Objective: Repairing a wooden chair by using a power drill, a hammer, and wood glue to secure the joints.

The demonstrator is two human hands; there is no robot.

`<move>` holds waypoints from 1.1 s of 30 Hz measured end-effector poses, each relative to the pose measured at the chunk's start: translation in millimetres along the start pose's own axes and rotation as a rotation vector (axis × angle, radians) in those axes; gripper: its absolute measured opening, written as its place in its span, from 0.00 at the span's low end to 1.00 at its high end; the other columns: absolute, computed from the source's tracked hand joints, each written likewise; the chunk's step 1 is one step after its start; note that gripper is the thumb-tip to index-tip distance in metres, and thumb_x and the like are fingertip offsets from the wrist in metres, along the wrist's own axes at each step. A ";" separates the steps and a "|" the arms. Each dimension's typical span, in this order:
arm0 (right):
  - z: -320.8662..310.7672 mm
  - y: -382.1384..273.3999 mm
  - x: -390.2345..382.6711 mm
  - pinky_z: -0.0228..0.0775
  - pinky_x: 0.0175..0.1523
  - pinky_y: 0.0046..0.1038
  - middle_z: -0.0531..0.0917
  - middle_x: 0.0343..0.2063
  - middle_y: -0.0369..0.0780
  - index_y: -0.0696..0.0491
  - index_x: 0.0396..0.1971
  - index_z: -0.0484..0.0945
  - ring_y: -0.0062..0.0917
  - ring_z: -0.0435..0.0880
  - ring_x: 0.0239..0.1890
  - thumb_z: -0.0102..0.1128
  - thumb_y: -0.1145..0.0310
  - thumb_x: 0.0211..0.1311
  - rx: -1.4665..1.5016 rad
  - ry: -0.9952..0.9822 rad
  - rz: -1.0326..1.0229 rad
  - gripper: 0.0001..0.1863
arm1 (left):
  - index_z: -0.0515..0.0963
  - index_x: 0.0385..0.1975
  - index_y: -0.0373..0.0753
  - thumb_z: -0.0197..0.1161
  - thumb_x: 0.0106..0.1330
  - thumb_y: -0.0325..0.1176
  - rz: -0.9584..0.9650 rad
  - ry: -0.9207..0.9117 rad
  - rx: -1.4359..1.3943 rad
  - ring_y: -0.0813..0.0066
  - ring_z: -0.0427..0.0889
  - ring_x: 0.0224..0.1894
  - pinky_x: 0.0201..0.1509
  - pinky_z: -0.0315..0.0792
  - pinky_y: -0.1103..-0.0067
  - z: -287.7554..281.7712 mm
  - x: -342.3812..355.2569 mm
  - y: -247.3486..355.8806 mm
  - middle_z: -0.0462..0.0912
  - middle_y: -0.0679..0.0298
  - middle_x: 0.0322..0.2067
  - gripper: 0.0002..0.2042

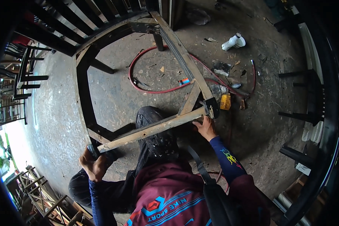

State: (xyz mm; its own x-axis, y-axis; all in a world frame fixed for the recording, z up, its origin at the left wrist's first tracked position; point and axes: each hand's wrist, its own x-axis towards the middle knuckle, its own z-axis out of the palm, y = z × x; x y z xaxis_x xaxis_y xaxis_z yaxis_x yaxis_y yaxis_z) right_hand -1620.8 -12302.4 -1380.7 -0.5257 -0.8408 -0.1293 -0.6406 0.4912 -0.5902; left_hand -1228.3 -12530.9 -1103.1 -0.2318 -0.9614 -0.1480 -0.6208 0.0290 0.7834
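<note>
A dark wooden chair (94,94) lies tipped in front of me, its worn, pale-edged seat frame facing up and its dark slats at the top. My left hand (93,165) is closed on the near left corner of the frame. My right hand (206,128) grips the front rail (154,129) from below, close to the black block (211,108) at the near right corner. My bent knee in dark, paint-marked trousers (152,147) is under the front rail.
A red hose (158,91) loops on the scuffed floor (56,124), with a yellow object (225,101), a white spray-gun-like object (233,42) and scraps. Dark chairs (28,77) stand at left; dark furniture (301,118) lines the right. Wooden frames (37,190) are piled at lower left.
</note>
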 end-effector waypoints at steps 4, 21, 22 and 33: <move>16.1 -26.4 25.1 0.74 0.49 0.45 0.85 0.38 0.52 0.61 0.41 0.80 0.50 0.83 0.46 0.67 0.64 0.60 0.162 0.129 0.014 0.16 | 0.79 0.37 0.30 0.67 0.52 0.25 0.000 -0.041 -0.029 0.81 0.77 0.32 0.39 0.73 0.80 -5.6 -3.1 -18.3 0.80 0.69 0.28 0.12; -44.8 -28.8 134.8 0.75 0.55 0.38 0.88 0.43 0.50 0.60 0.41 0.84 0.42 0.86 0.49 0.73 0.63 0.55 0.277 0.257 0.060 0.18 | 0.79 0.46 0.29 0.67 0.54 0.24 0.217 0.183 -0.067 0.86 0.74 0.33 0.39 0.74 0.83 66.7 -18.8 31.9 0.80 0.70 0.28 0.17; -46.0 -26.2 132.4 0.76 0.54 0.37 0.88 0.43 0.49 0.60 0.40 0.84 0.39 0.87 0.48 0.73 0.63 0.55 0.282 0.216 0.074 0.18 | 0.79 0.46 0.28 0.66 0.54 0.24 0.218 0.172 -0.047 0.86 0.74 0.33 0.38 0.74 0.84 65.5 -18.3 29.5 0.80 0.70 0.28 0.18; -17.8 -10.7 60.0 0.76 0.54 0.39 0.89 0.33 0.43 0.53 0.35 0.85 0.41 0.87 0.41 0.68 0.65 0.58 -0.348 0.213 -0.540 0.09 | 0.78 0.53 0.27 0.67 0.52 0.23 0.172 0.054 0.062 0.84 0.78 0.37 0.45 0.76 0.81 12.6 -18.0 -11.8 0.85 0.64 0.32 0.24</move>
State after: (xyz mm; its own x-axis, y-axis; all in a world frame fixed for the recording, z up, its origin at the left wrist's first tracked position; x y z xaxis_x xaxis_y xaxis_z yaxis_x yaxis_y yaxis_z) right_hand -1655.4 -12354.1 -1368.0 -0.1571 -0.9431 0.2931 -0.9686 0.0892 -0.2322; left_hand -1226.2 -12510.5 -1117.3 -0.2988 -0.9541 0.0189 -0.6210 0.2095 0.7553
